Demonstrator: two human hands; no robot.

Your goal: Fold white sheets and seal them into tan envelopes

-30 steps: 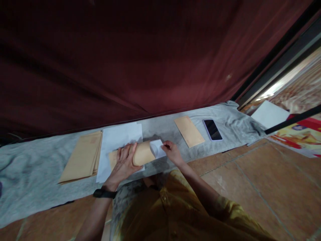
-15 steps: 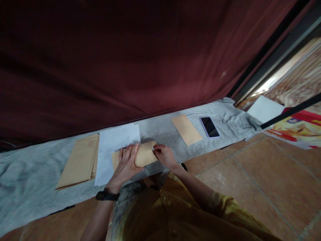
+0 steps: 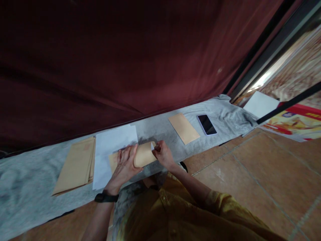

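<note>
A brown paper envelope [image 3: 144, 154] lies crosswise in front of me, its upper side bulging and its right end gaping. A bit of white paper [image 3: 152, 146] shows in that opening. Across the envelope's left part rests my left hand [image 3: 126, 163], holding it against the surface with fingers and thumb. My right hand [image 3: 163, 154] is closed in a pinch at the open end; whether its fingertips grip only the envelope's edge or also the paper inside is hidden.
White sheets [image 3: 112, 140] lie left of the envelope, beside a stack of brown envelopes [image 3: 74, 165]. Another envelope [image 3: 184, 129] and a phone [image 3: 207, 124] lie to the right on the grey cloth [image 3: 156, 125]. A dark red curtain [image 3: 140, 60] hangs behind.
My view has shifted slightly. Both hands keep their places on the envelope, and the right fingers have turned a little at its mouth, with more white showing inside.
</note>
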